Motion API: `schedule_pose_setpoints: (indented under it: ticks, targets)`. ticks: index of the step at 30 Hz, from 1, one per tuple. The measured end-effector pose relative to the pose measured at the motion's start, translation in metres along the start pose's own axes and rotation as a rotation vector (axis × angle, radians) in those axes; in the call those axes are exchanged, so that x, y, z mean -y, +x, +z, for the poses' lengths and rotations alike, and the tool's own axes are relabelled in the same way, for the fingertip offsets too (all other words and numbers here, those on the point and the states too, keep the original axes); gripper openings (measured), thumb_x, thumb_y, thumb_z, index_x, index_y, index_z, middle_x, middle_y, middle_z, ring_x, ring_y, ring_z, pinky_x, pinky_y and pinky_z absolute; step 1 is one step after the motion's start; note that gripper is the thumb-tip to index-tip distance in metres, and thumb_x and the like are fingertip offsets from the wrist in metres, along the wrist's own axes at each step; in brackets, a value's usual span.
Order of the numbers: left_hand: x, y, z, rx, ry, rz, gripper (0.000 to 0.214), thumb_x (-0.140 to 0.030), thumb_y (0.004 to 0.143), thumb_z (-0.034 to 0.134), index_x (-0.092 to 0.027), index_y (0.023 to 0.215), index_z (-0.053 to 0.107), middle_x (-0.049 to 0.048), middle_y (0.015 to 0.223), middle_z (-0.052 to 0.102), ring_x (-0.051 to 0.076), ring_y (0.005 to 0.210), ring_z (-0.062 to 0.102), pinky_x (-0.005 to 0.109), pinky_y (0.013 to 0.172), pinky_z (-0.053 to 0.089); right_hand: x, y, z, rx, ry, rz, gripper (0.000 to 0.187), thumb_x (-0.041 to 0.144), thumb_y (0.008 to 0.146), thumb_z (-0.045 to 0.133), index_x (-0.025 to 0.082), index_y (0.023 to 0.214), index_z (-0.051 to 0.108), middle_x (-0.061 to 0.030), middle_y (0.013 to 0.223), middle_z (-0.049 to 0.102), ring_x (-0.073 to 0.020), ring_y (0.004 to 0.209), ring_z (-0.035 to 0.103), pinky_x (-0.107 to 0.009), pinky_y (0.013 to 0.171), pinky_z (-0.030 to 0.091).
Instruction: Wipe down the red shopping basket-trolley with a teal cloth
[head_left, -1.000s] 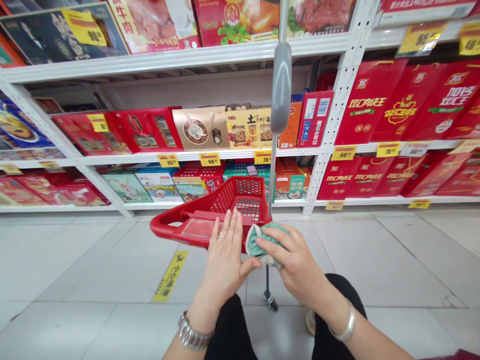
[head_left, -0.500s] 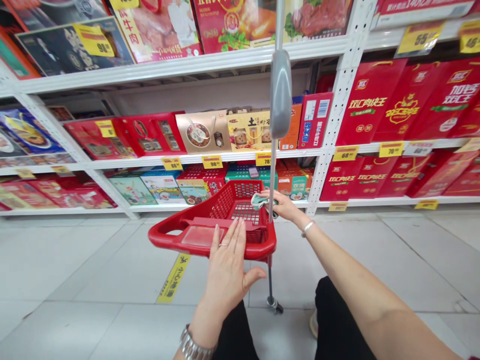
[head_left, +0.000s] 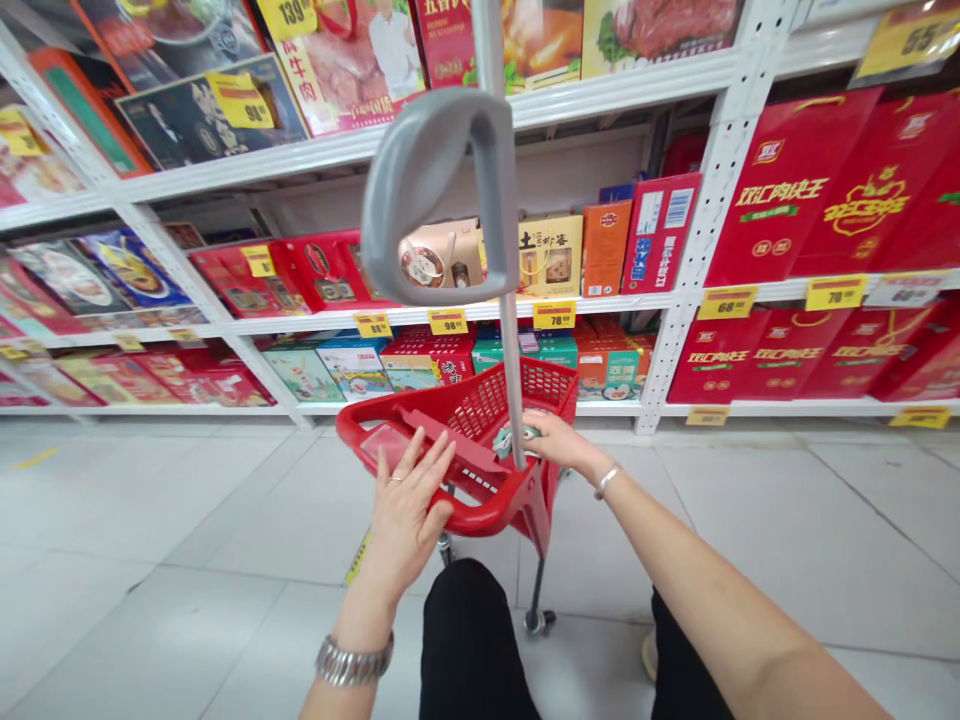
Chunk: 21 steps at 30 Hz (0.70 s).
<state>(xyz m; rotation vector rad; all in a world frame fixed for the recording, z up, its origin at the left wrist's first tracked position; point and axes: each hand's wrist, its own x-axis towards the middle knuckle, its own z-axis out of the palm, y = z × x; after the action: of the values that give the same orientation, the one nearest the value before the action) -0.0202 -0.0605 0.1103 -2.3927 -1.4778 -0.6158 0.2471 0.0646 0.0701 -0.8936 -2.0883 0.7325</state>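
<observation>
Green-and-white cloth (head_left: 510,438) sits bunched under the fingers of the right hand (head_left: 559,443), a narrow grip holding it over the far part of a red plastic shopping basket (head_left: 529,385); the cloth is mostly covered by those fingers, just beside a metal pole (head_left: 506,380) rising from the basket. The left hand (head_left: 405,510) is open wide, palm down, fingers spread at the basket's near left rim; whether they touch it I cannot tell. A grey plastic handle (head_left: 427,190) tops the pole, close to the camera; a silver wristwatch (head_left: 352,660) circles the left wrist, a silver bangle (head_left: 606,481) the right. Black trousers (head_left: 472,640) fill the near middle, above pale floor tiles (head_left: 150,625); a small caster (head_left: 536,622) stands under the basket. White steel shelving (head_left: 720,200) runs across the far side, stacked with boxed food gifts, red packs (head_left: 780,190) to the right, and yellow price tags (head_left: 555,315) along its edges.
</observation>
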Motion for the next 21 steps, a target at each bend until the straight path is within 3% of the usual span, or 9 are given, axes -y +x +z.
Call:
schedule_pose_setpoints:
  ticks: [3,5,9,13,17,21]
  targets:
    - [0.009,-0.008,-0.005,-0.011,0.034,-0.150,0.058,-0.039,0.100,0.032,-0.026,0.157,0.034,0.0136,0.160,0.040,0.035,0.154,0.021,0.075,0.118,0.012,0.011,-0.012,0.018,-0.068,0.001,-0.033,0.029,0.013,0.090,0.059,0.021,0.114,0.073,-0.0080,0.114,0.070,-0.0198,0.109,0.065,-0.038,0.100,0.050]
    - [0.003,-0.011,-0.008,-0.035,0.065,-0.216,0.062,-0.039,0.100,0.033,-0.022,0.159,0.026,0.0168,0.162,0.035,0.037,0.155,0.018,0.077,0.116,0.008,0.016,-0.022,0.028,-0.150,-0.009,-0.063,0.033,0.014,0.093,0.056,0.021,0.122,0.070,-0.0097,0.119,0.068,-0.0202,0.112,0.063,-0.040,0.102,0.049]
    - [-0.028,-0.004,-0.008,-0.058,0.141,-0.207,0.075,-0.053,0.098,0.041,-0.015,0.160,0.023,0.0225,0.160,0.036,0.040,0.153,0.023,0.079,0.115,0.003,0.028,-0.034,0.040,-0.222,-0.047,-0.100,0.036,0.014,0.094,0.055,0.023,0.127,0.067,-0.0101,0.122,0.067,-0.0209,0.113,0.063,-0.043,0.102,0.050]
    - [-0.046,0.008,-0.007,-0.090,0.221,-0.296,0.096,-0.070,0.091,0.043,-0.008,0.159,0.017,0.0300,0.161,0.027,0.045,0.153,0.019,0.084,0.111,0.004,0.034,-0.041,0.049,-0.218,-0.082,-0.106,0.037,0.016,0.095,0.053,0.022,0.129,0.066,-0.0116,0.125,0.066,-0.0219,0.117,0.061,-0.043,0.104,0.050]
    - [-0.038,0.010,-0.008,-0.071,0.264,-0.297,0.112,-0.080,0.082,0.048,-0.007,0.160,0.014,0.0325,0.161,0.022,0.046,0.153,0.017,0.084,0.110,0.006,0.015,-0.056,0.051,-0.297,-0.148,-0.115,0.041,0.017,0.096,0.049,0.023,0.134,0.064,-0.0123,0.135,0.062,-0.0237,0.126,0.057,-0.046,0.107,0.047]
    - [-0.027,0.008,-0.013,0.031,0.319,-0.268,0.115,-0.081,0.073,0.061,-0.012,0.158,0.025,0.0280,0.162,0.025,0.046,0.153,0.013,0.083,0.111,0.006,-0.025,-0.078,0.034,-0.387,-0.279,-0.021,0.043,0.015,0.092,0.049,0.027,0.129,0.068,-0.0110,0.134,0.064,-0.0267,0.123,0.059,-0.051,0.105,0.047]
